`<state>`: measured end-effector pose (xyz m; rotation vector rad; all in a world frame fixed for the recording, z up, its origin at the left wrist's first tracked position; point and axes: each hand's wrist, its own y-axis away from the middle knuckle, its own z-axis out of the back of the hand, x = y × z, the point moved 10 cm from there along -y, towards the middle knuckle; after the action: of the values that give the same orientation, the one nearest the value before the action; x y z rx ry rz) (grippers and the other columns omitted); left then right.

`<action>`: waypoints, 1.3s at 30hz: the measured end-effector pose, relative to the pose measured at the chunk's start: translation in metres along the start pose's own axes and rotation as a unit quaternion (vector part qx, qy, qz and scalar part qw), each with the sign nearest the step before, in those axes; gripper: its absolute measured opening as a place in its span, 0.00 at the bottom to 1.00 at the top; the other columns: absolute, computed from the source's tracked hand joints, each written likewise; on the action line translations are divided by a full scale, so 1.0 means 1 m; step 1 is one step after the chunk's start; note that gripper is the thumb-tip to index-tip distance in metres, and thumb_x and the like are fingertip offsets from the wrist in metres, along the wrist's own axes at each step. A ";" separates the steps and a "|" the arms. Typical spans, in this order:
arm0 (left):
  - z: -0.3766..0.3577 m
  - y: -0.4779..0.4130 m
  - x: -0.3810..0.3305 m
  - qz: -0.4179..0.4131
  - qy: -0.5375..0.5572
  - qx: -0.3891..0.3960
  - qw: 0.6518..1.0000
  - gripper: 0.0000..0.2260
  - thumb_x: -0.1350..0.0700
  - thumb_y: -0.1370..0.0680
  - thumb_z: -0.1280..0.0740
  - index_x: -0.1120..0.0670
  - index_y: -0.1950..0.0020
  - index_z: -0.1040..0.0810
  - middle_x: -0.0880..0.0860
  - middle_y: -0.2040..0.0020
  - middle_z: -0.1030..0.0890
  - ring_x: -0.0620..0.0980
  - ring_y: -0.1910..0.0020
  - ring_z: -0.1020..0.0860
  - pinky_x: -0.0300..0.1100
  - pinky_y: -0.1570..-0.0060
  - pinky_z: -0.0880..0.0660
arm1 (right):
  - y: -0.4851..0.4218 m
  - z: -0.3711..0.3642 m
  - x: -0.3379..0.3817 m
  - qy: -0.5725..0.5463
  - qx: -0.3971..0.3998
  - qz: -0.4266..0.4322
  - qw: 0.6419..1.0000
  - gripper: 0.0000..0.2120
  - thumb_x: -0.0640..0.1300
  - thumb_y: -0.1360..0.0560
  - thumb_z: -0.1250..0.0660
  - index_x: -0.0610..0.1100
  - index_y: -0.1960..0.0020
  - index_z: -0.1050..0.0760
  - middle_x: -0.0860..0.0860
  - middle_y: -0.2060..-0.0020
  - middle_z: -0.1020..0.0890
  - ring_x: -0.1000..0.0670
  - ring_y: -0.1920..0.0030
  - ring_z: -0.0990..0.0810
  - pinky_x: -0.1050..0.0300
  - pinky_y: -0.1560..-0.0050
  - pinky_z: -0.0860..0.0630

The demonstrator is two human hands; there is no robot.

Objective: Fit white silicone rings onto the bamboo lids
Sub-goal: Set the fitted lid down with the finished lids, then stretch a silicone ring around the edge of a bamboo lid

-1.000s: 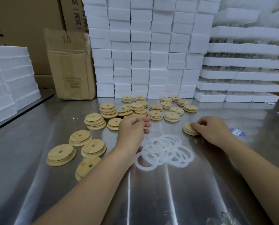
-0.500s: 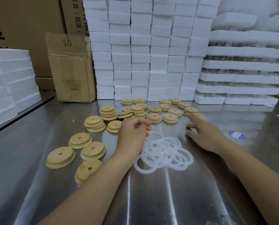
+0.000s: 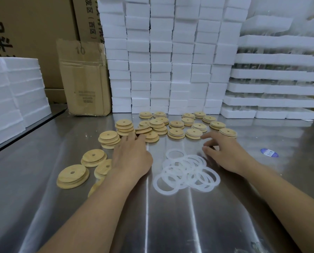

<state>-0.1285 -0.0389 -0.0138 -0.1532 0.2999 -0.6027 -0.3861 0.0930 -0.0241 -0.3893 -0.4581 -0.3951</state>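
Several white silicone rings (image 3: pixel 186 171) lie in an overlapping heap on the steel table (image 3: pixel 170 225), between my two hands. Round bamboo lids with a centre hole fill the table's far middle in low stacks (image 3: pixel 124 126), and several lids with white rings on them sit at the right (image 3: pixel 193 133). Larger-looking lids lie nearer on the left (image 3: pixel 72 176). My left hand (image 3: pixel 131 155) reaches forward, fingers stretched, its fingertips at a lid (image 3: pixel 151 136) in the stacks. My right hand (image 3: pixel 225 152) hovers open above the rings' far right edge, holding nothing.
A wall of white foam blocks (image 3: pixel 161 57) and foam trays (image 3: pixel 276 88) stands along the back. A worn cardboard box (image 3: pixel 85 79) stands at the back left, more foam slabs (image 3: pixel 15 92) at the left. A blue oval sticker (image 3: pixel 269 153) lies at the right.
My right hand set a ringed lid down among the lids at the far right and drew back, open. My left hand opened from a loose fist and reached forward to the lid stacks.
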 end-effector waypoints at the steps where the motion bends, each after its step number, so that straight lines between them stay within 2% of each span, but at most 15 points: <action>1: 0.005 0.000 0.001 0.007 -0.001 -0.016 1.000 0.23 0.50 0.17 0.37 0.50 0.21 0.31 0.54 0.29 0.28 0.57 0.29 0.31 0.53 0.36 0.27 | 0.001 -0.001 0.006 -0.001 0.002 0.010 1.000 0.13 0.52 0.17 0.32 0.59 0.34 0.24 0.62 0.48 0.17 0.54 0.41 0.20 0.55 0.41 0.26; 5: -0.001 0.000 0.011 0.042 -0.030 0.004 0.999 0.19 0.46 0.17 0.38 0.49 0.28 0.25 0.54 0.28 0.31 0.59 0.29 0.31 0.55 0.35 0.28 | 0.006 -0.008 0.031 0.025 0.028 0.057 0.998 0.09 0.53 0.17 0.32 0.57 0.40 0.17 0.59 0.43 0.16 0.55 0.41 0.20 0.58 0.44 0.28; 8: -0.005 -0.004 0.009 0.018 -0.002 0.002 1.000 0.17 0.45 0.16 0.36 0.50 0.30 0.21 0.55 0.33 0.23 0.59 0.33 0.27 0.53 0.40 0.25 | 0.012 -0.014 0.051 0.022 0.052 0.093 0.994 0.14 0.54 0.17 0.33 0.56 0.32 0.18 0.56 0.32 0.20 0.55 0.32 0.25 0.61 0.39 0.33; 11: 0.001 -0.007 0.004 0.002 0.083 -0.035 0.996 0.19 0.43 0.17 0.32 0.49 0.29 0.20 0.52 0.36 0.20 0.56 0.35 0.24 0.52 0.41 0.23 | 0.019 -0.026 0.071 0.005 0.084 0.126 0.988 0.15 0.52 0.15 0.35 0.57 0.30 0.19 0.51 0.25 0.25 0.54 0.23 0.32 0.65 0.35 0.38; 13: 0.004 -0.009 0.003 0.010 0.178 -0.055 0.982 0.19 0.42 0.18 0.31 0.48 0.29 0.20 0.50 0.36 0.19 0.53 0.37 0.22 0.51 0.40 0.22 | 0.022 -0.031 0.079 0.018 0.093 0.139 0.986 0.14 0.49 0.15 0.35 0.56 0.33 0.17 0.50 0.27 0.25 0.53 0.24 0.31 0.73 0.38 0.39; 16: 0.005 -0.010 0.003 0.047 0.386 -0.052 0.920 0.14 0.42 0.18 0.29 0.46 0.36 0.16 0.46 0.40 0.17 0.47 0.43 0.20 0.46 0.41 0.22 | 0.023 -0.027 0.085 0.014 0.083 0.147 0.986 0.10 0.45 0.16 0.33 0.52 0.39 0.14 0.52 0.37 0.18 0.53 0.34 0.24 0.79 0.44 0.36; 19: -0.002 -0.006 0.004 0.124 0.589 -0.018 0.798 0.06 0.45 0.16 0.31 0.43 0.47 0.15 0.49 0.47 0.14 0.49 0.46 0.16 0.49 0.43 0.16 | 0.022 -0.028 0.083 0.003 0.085 0.127 0.988 0.08 0.45 0.17 0.33 0.53 0.43 0.15 0.55 0.45 0.16 0.53 0.42 0.21 0.63 0.42 0.26; 21: -0.011 -0.003 0.004 0.172 0.671 0.012 0.721 0.09 0.47 0.15 0.32 0.50 0.45 0.15 0.52 0.48 0.14 0.51 0.47 0.15 0.47 0.48 0.15 | 0.022 -0.029 0.076 -0.017 0.088 0.097 0.991 0.06 0.47 0.17 0.33 0.55 0.47 0.17 0.54 0.50 0.15 0.51 0.49 0.19 0.52 0.45 0.22; 23: -0.018 0.000 0.003 0.199 0.714 0.033 0.670 0.13 0.47 0.15 0.32 0.55 0.39 0.17 0.55 0.48 0.14 0.53 0.46 0.14 0.47 0.50 0.14 | 0.021 -0.028 0.071 -0.045 0.080 0.080 0.993 0.06 0.49 0.18 0.31 0.56 0.51 0.17 0.55 0.53 0.15 0.54 0.54 0.20 0.52 0.50 0.22; 25: -0.022 0.003 0.000 0.209 0.732 0.046 0.647 0.15 0.47 0.15 0.31 0.57 0.37 0.18 0.58 0.45 0.13 0.55 0.45 0.13 0.49 0.49 0.14 | 0.020 -0.027 0.068 -0.069 0.074 0.071 0.992 0.05 0.50 0.19 0.29 0.55 0.54 0.17 0.56 0.54 0.15 0.59 0.56 0.20 0.58 0.53 0.26; 27: -0.024 0.005 -0.003 0.208 0.738 0.054 0.639 0.14 0.48 0.15 0.31 0.57 0.38 0.18 0.60 0.44 0.12 0.56 0.43 0.13 0.49 0.49 0.13 | 0.018 -0.027 0.068 -0.096 0.071 0.066 0.991 0.03 0.47 0.21 0.27 0.53 0.53 0.17 0.57 0.54 0.14 0.61 0.53 0.19 0.59 0.50 0.25; 29: -0.025 0.006 -0.006 0.206 0.742 0.059 0.635 0.13 0.48 0.15 0.31 0.56 0.39 0.17 0.60 0.44 0.12 0.56 0.42 0.14 0.49 0.51 0.13 | 0.016 -0.028 0.066 -0.155 0.075 0.044 0.984 0.05 0.41 0.22 0.25 0.49 0.50 0.17 0.53 0.53 0.13 0.58 0.53 0.17 0.55 0.49 0.20; 33: -0.026 0.006 -0.008 0.202 0.745 0.061 0.633 0.13 0.47 0.16 0.29 0.55 0.38 0.18 0.57 0.42 0.14 0.56 0.40 0.15 0.49 0.50 0.14 | 0.018 -0.030 0.069 -0.256 0.085 0.013 0.963 0.11 0.33 0.23 0.26 0.45 0.44 0.18 0.46 0.59 0.14 0.52 0.61 0.18 0.55 0.58 0.21; 36: -0.028 0.005 -0.008 0.203 0.757 0.057 0.618 0.13 0.48 0.16 0.29 0.55 0.37 0.19 0.55 0.41 0.15 0.57 0.38 0.16 0.49 0.46 0.15 | 0.019 -0.015 0.073 -0.282 0.018 0.019 0.959 0.09 0.34 0.22 0.27 0.45 0.45 0.16 0.44 0.57 0.14 0.50 0.57 0.18 0.58 0.54 0.21; 39: -0.029 0.006 -0.011 0.210 0.771 0.073 0.597 0.10 0.47 0.15 0.30 0.52 0.39 0.20 0.54 0.43 0.16 0.58 0.39 0.16 0.51 0.46 0.15 | 0.020 0.006 0.081 -0.312 -0.049 0.046 0.948 0.09 0.33 0.22 0.27 0.45 0.46 0.16 0.50 0.60 0.15 0.54 0.55 0.18 0.63 0.50 0.22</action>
<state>-0.1430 -0.0294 -0.0405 0.6769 1.9385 -0.1135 -0.3122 0.0901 0.0158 -0.6323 -1.0373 -0.1957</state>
